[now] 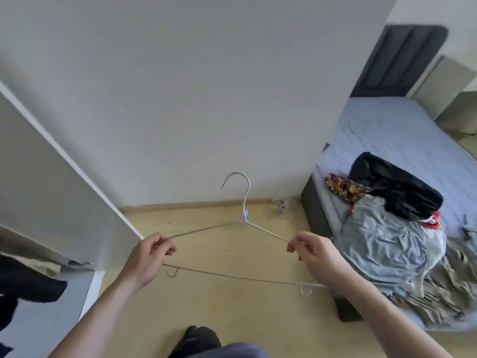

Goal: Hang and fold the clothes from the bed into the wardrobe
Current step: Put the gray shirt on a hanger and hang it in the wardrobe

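Note:
A thin white wire hanger (pixel 244 218) hangs in the air in front of me, hook pointing up and away. My left hand (pixel 149 257) pinches its left shoulder end. My right hand (pixel 313 254) pinches its right shoulder end. On the bed (pixel 392 130) at the right lies a heap of clothes: a black garment (pixel 392 187), a dark patterned cloth (pixel 343 188), a light grey-blue garment (pixel 387 244) and an olive one (pixel 444 288) hanging over the bed's near corner. The open white wardrobe door (pixel 59 182) stands at the left.
Dark clothing (pixel 25 282) hangs inside the wardrobe at the far left. A white wall (pixel 193 86) faces me, with a wooden floor (pixel 232 301) below. A small pale object (pixel 281 204) lies by the skirting. The bed's dark headboard (pixel 402 60) stands far right.

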